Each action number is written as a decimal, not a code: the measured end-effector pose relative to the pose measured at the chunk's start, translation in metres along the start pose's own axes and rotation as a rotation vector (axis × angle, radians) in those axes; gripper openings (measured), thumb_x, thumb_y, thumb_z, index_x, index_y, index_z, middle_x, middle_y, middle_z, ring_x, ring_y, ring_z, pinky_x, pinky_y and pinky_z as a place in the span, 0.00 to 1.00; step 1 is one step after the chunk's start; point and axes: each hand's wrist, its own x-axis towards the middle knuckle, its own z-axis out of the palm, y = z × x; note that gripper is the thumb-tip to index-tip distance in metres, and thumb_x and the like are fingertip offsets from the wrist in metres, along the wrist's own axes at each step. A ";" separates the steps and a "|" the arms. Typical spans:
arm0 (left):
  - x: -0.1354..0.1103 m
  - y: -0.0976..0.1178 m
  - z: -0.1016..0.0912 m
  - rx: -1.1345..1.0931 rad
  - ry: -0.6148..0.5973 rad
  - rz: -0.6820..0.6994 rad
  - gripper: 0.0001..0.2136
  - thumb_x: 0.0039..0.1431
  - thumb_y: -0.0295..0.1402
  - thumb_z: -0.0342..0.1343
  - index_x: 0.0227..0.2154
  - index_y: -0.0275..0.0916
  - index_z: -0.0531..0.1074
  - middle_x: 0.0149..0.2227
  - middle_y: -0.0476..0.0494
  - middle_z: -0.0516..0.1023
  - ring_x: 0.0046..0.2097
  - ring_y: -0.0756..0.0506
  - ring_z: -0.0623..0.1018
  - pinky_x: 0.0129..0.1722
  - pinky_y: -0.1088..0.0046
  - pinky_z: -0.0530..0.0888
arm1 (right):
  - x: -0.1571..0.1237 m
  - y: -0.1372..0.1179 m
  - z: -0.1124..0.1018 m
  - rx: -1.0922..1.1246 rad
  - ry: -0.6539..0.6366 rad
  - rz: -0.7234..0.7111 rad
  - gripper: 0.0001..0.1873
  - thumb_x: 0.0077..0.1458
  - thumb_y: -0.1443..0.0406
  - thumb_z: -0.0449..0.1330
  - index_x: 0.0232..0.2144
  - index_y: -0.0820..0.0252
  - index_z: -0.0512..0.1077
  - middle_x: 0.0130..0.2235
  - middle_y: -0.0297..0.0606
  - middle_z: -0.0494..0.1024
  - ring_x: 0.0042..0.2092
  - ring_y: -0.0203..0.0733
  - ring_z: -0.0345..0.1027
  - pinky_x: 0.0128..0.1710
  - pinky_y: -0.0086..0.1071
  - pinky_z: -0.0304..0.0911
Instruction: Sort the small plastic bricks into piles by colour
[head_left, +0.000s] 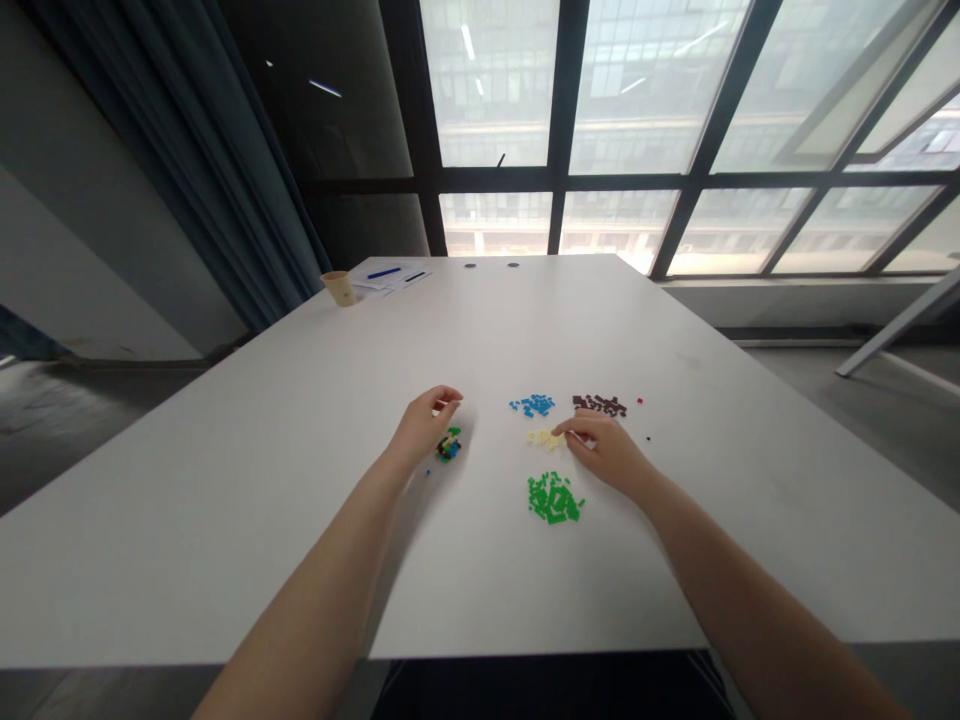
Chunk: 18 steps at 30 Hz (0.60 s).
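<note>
My left hand (424,428) hovers beside a small mixed pile of colored bricks (448,445) in green, blue, brown and cream. Its thumb and fingertips are brought together in a pinch; whatever they may hold is too small to make out. Over the cream bricks (545,438), my right hand (600,450) reaches with its index finger stretched out and its thumb apart from it. That fingertip touches or nearly touches the cream pieces, and the hand hides some of them. Close to the left forearm lies a single blue brick (428,472).
Around the right hand lie blue bricks (534,405), dark brown bricks (600,404) and green bricks (553,498). A red piece (640,401) and a black piece (649,438) sit farther right. On the white table (510,330), a paper cup (340,289) stands near papers (382,284) with pens.
</note>
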 end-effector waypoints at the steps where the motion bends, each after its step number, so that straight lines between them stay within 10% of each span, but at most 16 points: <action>1: 0.002 -0.003 -0.005 0.101 0.006 0.001 0.08 0.47 0.34 0.49 0.28 0.39 0.70 0.31 0.44 0.73 0.33 0.47 0.70 0.34 0.70 0.67 | 0.000 0.002 -0.003 0.000 0.023 0.016 0.13 0.47 0.72 0.51 0.30 0.59 0.74 0.25 0.34 0.68 0.27 0.33 0.59 0.29 0.27 0.55; 9: -0.001 -0.022 -0.006 0.282 -0.251 -0.010 0.12 0.38 0.34 0.57 0.30 0.38 0.73 0.31 0.43 0.73 0.31 0.46 0.71 0.32 0.72 0.66 | -0.007 -0.011 0.008 -0.060 -0.308 -0.130 0.20 0.42 0.75 0.52 0.34 0.51 0.75 0.25 0.32 0.66 0.30 0.34 0.60 0.33 0.29 0.54; 18: -0.004 -0.027 -0.001 0.181 -0.328 -0.123 0.09 0.40 0.26 0.51 0.28 0.37 0.69 0.27 0.44 0.76 0.28 0.48 0.74 0.29 0.74 0.67 | -0.009 -0.011 0.019 -0.102 -0.369 -0.140 0.19 0.43 0.74 0.53 0.34 0.51 0.76 0.26 0.34 0.67 0.31 0.34 0.61 0.34 0.29 0.54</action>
